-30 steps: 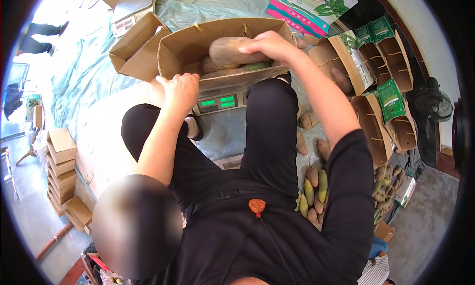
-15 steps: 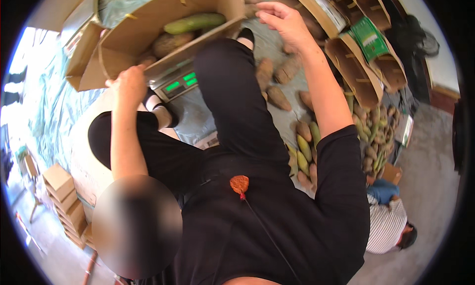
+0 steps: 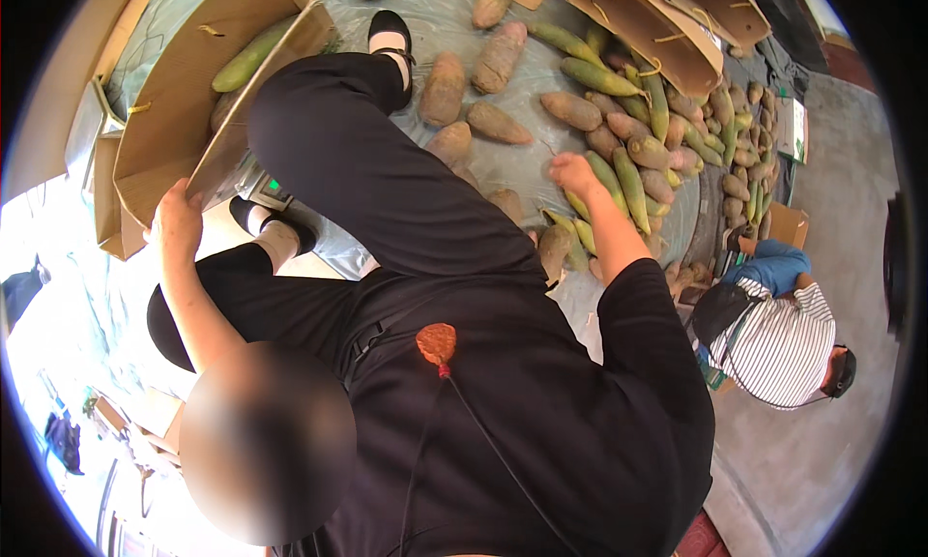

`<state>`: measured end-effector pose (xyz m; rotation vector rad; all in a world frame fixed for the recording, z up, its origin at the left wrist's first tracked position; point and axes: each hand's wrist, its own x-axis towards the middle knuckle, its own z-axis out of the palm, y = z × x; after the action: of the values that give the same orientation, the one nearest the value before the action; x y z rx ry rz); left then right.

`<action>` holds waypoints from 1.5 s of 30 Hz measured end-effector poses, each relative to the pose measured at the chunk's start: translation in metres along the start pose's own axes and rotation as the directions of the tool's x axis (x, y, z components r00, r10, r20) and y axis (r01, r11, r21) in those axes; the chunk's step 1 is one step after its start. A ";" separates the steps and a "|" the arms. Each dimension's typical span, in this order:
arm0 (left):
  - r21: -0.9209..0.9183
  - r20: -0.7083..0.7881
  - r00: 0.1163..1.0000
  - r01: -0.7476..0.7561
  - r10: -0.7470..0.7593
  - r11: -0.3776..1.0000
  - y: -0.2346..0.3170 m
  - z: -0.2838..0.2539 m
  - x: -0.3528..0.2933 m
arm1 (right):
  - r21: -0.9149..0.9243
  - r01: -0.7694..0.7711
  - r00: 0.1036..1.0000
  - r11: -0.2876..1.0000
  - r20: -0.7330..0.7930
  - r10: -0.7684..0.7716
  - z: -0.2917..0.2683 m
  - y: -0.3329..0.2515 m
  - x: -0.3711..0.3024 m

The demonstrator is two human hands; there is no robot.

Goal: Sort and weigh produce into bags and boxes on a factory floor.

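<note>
My left hand (image 3: 177,220) grips the near edge of a tall cardboard box (image 3: 159,156) at the upper left. A long green vegetable (image 3: 253,59) that looks like a radish lies inside it. The box stands on a scale (image 3: 259,190) with a lit green display, mostly hidden. My right hand (image 3: 577,173) is low over the vegetables at centre right, fingers drawn together beside long green radishes (image 3: 630,190). A thin root-like strand shows at its fingertips; whether it holds anything else cannot be seen. Just beyond lies a brown, earthy tuber (image 3: 498,123).
Several brown tubers (image 3: 501,58) lie on plastic sheeting (image 3: 406,136) past my foot. A mixed heap (image 3: 667,156) spreads to the right. Open cardboard boxes (image 3: 657,30) stand at the upper right. Another person (image 3: 773,335) in a striped shirt is at the far right.
My right hand has come down and nearer, from beside the box to the vegetables, and its fingers have closed. My left hand stays on the box edge. The view has shifted to the right.
</note>
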<state>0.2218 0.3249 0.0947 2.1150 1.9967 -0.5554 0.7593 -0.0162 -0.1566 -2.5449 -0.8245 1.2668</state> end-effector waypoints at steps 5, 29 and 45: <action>-0.037 -0.035 0.999 -0.013 0.012 0.999 -0.001 -0.002 -0.004 | -0.265 -0.064 0.992 0.962 0.090 0.091 0.025 0.025 -0.050; -0.073 -0.098 0.995 -0.009 0.002 0.997 0.011 -0.005 -0.013 | -0.590 -0.314 0.880 0.744 0.114 0.462 0.059 0.043 -0.102; -0.006 -0.150 0.989 0.002 -0.002 1.000 0.005 -0.003 -0.020 | -0.386 0.025 0.969 0.922 -0.218 -0.118 -0.008 -0.053 -0.114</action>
<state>0.2271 0.3075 0.1048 2.2122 2.0752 -0.4010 0.6898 -0.0340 -0.0534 -2.8535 -1.1948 0.8171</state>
